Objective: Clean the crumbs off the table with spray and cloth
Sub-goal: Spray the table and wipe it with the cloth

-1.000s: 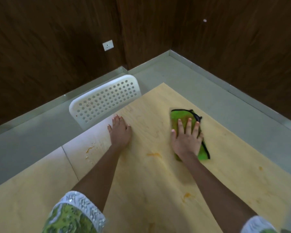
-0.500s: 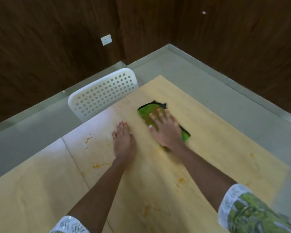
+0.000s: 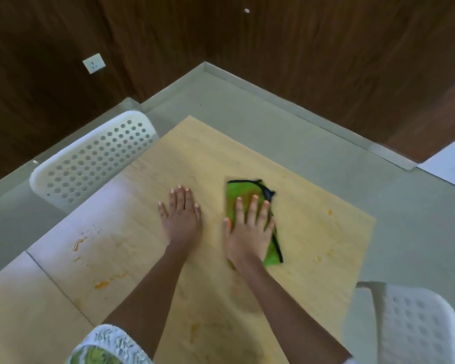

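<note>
On the desk (image 3: pixel 313 195), the right hand (image 3: pixel 248 232) is pressing the green cloth (image 3: pixel 243 195) flat, its grip spread; the left hand (image 3: pixel 181 219) is resting flat just beside it. Orange crumbs (image 3: pixel 101 285) are remaining, so wiping seems partway done. No spray is showing.

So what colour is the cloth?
Bright green cloth with black edging, seen in the head view.

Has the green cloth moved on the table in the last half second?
Yes. The green cloth slid right, away from the resting left hand and white chair.
</note>
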